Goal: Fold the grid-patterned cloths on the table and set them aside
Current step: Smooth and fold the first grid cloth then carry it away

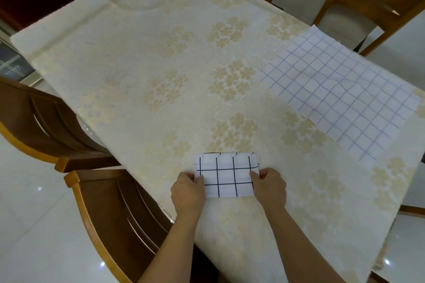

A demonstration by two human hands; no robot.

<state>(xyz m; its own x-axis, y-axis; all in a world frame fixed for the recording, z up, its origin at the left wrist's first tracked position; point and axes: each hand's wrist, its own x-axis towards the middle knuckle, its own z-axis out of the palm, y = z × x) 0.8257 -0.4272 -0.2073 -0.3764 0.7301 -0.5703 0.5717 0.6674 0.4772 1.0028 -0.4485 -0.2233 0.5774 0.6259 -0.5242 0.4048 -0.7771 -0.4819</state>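
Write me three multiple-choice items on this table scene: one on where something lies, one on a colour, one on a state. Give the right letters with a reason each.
1. Where does the unfolded cloth lie?
A. at the table's right edge
B. on a chair
C. on the floor

2. What colour are the grid lines on the folded cloth?
A. red
B. dark, near black
C. green

3. How is the folded cloth held?
A. by neither hand
B. by one hand only
C. by both hands at its ends

Key: 1 A, it lies spread flat there. 2 B, the lines are dark on white. 3 C, the left hand and right hand grip opposite ends.
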